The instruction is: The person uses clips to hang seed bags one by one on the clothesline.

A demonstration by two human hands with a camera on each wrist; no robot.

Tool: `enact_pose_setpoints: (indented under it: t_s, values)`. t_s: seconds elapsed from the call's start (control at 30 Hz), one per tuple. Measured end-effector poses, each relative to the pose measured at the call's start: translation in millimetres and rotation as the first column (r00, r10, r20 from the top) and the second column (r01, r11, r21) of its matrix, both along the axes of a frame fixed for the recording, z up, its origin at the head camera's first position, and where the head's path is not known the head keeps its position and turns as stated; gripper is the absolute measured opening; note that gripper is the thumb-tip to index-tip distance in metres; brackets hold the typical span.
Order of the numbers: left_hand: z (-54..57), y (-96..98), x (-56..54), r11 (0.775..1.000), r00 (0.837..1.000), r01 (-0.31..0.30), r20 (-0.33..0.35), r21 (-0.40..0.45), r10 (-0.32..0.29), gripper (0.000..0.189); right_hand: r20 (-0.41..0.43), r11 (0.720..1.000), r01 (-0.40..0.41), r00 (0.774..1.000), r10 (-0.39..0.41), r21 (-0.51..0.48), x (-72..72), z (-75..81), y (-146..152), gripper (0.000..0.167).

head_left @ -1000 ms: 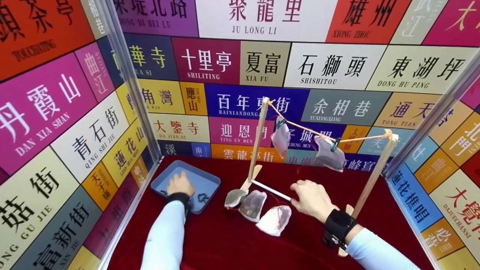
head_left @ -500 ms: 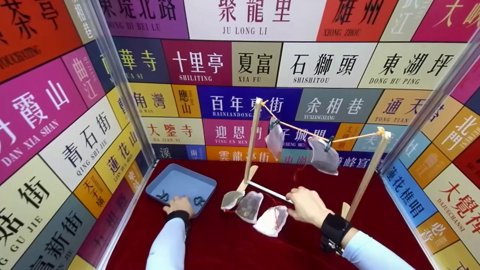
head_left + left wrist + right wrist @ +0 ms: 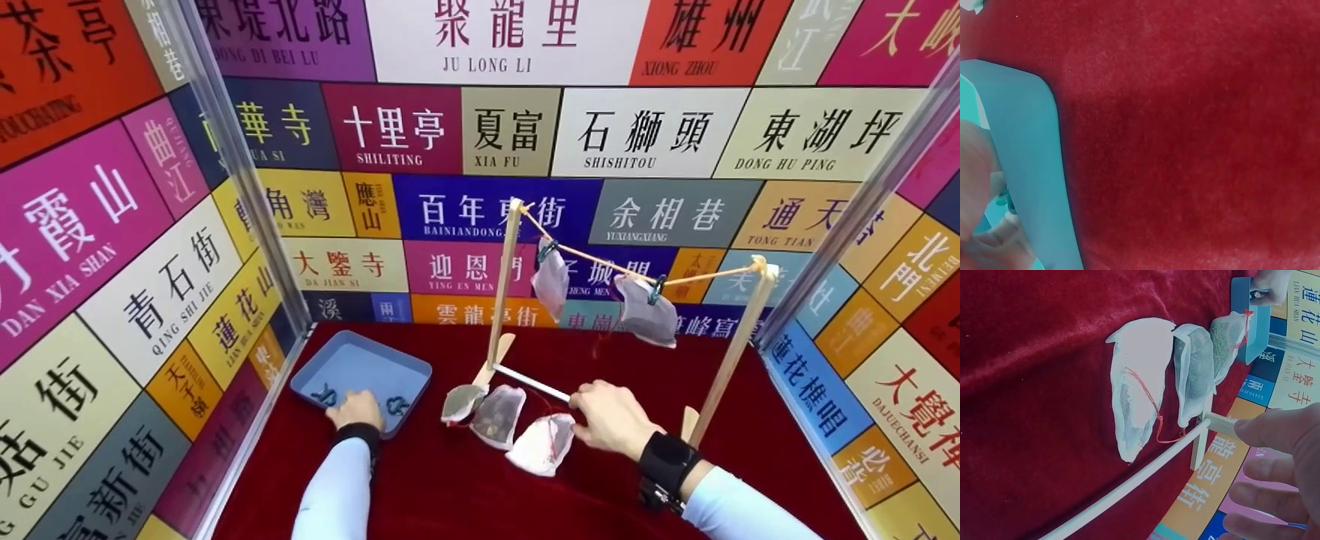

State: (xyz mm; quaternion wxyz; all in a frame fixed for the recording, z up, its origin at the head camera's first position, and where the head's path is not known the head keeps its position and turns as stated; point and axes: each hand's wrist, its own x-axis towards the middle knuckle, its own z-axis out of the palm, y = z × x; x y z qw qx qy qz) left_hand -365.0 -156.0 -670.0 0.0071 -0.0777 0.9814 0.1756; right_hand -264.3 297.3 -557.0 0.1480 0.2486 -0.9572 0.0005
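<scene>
- Biggest thing here: the wooden rack point(image 3: 739, 352) with a string line point(image 3: 637, 268) between its two posts, standing on the red cloth point(image 3: 450, 487). Two mesh bags point(image 3: 645, 313) already hang from it on clips, so I'd say the hanging job is about two bags in.
- Three more mesh bags point(image 3: 498, 414) lie in a row on the cloth, right in front of the rack's white base rod point(image 3: 532, 382).
- The right hand point(image 3: 611, 416) sits just beside the nearest bag point(image 3: 1137, 382), fingers loosely spread by the rod, holding nothing as far as I can see. The bag is off the fingertips, not pinched yet.
- The blue tray point(image 3: 360, 371) sits at the left with small clips point(image 3: 396, 406) in it.
- The left hand point(image 3: 356, 409) is at the tray's near edge, fingers down among the clips. The wrist view hints at a pinch on one, but honestly I can't tell.
- Looks like the fetch-a-clip step. Next needs a firm pinch on one clip, plus a bag lifted to the string.
</scene>
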Motion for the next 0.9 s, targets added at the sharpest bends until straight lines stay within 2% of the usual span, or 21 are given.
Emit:
enact_pose_setpoints:
  t_s: [0.1,0.27,0.37,0.47,0.6,0.7,0.77,0.83,0.9]
  values:
    - [4.4,0.4,-1.5,1.000,1.000,0.012,-0.011,0.018,-0.012,0.034,0.005,1.000,-0.012,1.000,0.012,0.007,1.1,-2.3,-0.8,0.026]
    - [25.9,7.7,-10.2,0.996,0.998,0.043,-0.044,0.081,-0.039,0.051,0.000,1.000,-0.026,1.000,0.026,0.012,2.9,-4.9,-0.6,0.023]
    - [38.9,15.7,-13.2,0.987,0.994,0.066,-0.092,0.148,-0.053,0.047,-0.005,0.999,-0.045,0.999,0.045,0.003,3.3,-4.7,-1.6,0.021]
    - [50.1,27.2,-11.9,0.969,0.982,0.124,-0.168,0.214,-0.089,0.038,-0.005,0.997,-0.074,0.997,0.074,-0.023,2.5,-3.6,-3.9,0.017]
    - [68.5,49.6,-3.8,0.921,0.952,0.241,-0.261,0.306,-0.162,0.029,0.006,0.992,-0.104,0.995,0.104,-0.066,0.1,-1.2,-7.5,0.010]
    - [81.7,68.0,3.7,0.875,0.933,0.317,-0.287,0.366,-0.218,0.017,0.014,0.989,-0.122,0.992,0.124,-0.085,-1.7,0.9,-12.8,0.010]
    - [89.2,79.2,8.6,0.846,0.923,0.359,-0.285,0.393,-0.259,0.013,0.016,0.986,-0.134,0.991,0.136,-0.096,-3.2,2.2,-18.3,0.013]
    - [94.7,89.0,14.0,0.812,0.921,0.383,-0.252,0.441,-0.297,0.013,0.009,0.984,-0.147,0.989,0.149,-0.101,-5.5,3.4,-25.9,0.017]
    - [99.4,98.1,19.8,0.764,0.914,0.406,-0.216,0.502,-0.344,0.014,-0.002,0.981,-0.159,0.987,0.160,-0.113,-8.5,4.5,-34.7,0.020]
